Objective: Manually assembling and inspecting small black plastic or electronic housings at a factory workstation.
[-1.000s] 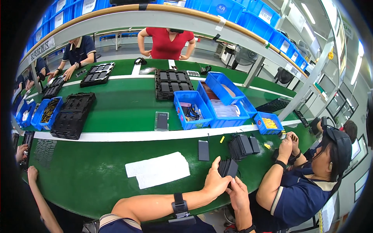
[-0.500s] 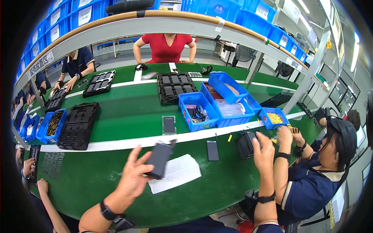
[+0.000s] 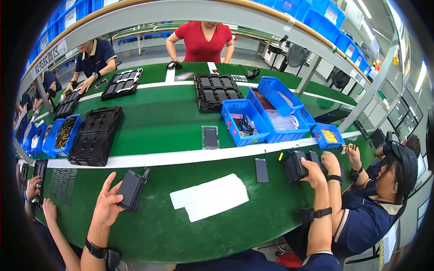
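Held between thumb and fingers, a small stack of flat black batteries (image 3: 131, 189) with thin tabs on top is in my left hand (image 3: 108, 203), above the green table. My right hand (image 3: 315, 175) closes round the right side of a thicker stack of upright black batteries (image 3: 294, 167) near the white strip. Between my hands, a white paper sheet (image 3: 210, 197) lies on the table. One single battery (image 3: 261, 170) rests flat to the left of the thicker stack, its thin cable pointing away from me.
Beyond the white strip (image 3: 190, 157) stand a clear tray (image 3: 209, 137) holding a dark piece, blue bins (image 3: 244, 122) and black trays (image 3: 97, 135). A co-worker's hand (image 3: 331, 162) works close beside my right hand. Another person's hands (image 3: 49, 210) are at far left. A shelf beam (image 3: 181, 18) spans overhead.
My left hand has moved left with its stack, away from over the paper. The right hand, raised with fingers apart before, now grips the thicker stack. The view has shifted slightly.
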Available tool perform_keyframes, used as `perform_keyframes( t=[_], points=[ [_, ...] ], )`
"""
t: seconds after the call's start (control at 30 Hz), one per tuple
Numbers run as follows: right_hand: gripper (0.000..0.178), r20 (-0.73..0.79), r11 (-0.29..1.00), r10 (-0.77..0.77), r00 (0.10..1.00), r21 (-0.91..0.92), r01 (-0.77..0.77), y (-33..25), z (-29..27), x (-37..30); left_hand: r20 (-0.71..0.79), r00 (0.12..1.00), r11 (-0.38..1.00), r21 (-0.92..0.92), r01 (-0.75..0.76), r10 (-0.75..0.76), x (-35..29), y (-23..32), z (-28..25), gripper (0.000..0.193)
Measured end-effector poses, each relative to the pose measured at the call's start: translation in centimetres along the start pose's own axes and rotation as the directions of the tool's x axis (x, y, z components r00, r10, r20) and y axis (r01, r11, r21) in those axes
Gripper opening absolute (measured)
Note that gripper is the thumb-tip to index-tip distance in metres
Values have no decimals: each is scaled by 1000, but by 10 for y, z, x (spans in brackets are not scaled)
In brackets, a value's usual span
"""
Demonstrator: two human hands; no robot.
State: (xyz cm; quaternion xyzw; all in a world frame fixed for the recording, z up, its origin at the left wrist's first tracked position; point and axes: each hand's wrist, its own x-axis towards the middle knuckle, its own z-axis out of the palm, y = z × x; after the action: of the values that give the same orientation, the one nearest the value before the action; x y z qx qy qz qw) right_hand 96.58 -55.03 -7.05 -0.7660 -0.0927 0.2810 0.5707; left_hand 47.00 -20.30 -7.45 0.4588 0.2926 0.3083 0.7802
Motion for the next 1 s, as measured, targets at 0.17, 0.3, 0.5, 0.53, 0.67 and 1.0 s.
perform_keyframes(
  t=[0.17,0.3,0.5,0.53,0.67,1.0],
  points=[
    [41,135,998,-45,990,-34,50,2,43,-14,-9,998,997,-18,69,-69,7,5,-2,74],
    [42,161,993,-81,984,-74,94,1,69,-24,2,997,994,72,77,-78,5,10,-7,69],
    [46,166,975,-123,978,-162,150,2,93,-35,-110,990,974,202,104,-83,-9,21,-16,60],
    [48,162,970,-137,977,-177,166,4,88,-34,-95,990,954,270,129,-107,-6,21,-15,59],
    [47,158,961,-214,964,-142,236,3,67,-41,-10,998,855,515,57,-60,3,21,-17,58],
    [42,-76,833,-480,874,-352,427,-4,54,-58,17,989,55,998,-25,148,-1,10,39,100]
  ],
)
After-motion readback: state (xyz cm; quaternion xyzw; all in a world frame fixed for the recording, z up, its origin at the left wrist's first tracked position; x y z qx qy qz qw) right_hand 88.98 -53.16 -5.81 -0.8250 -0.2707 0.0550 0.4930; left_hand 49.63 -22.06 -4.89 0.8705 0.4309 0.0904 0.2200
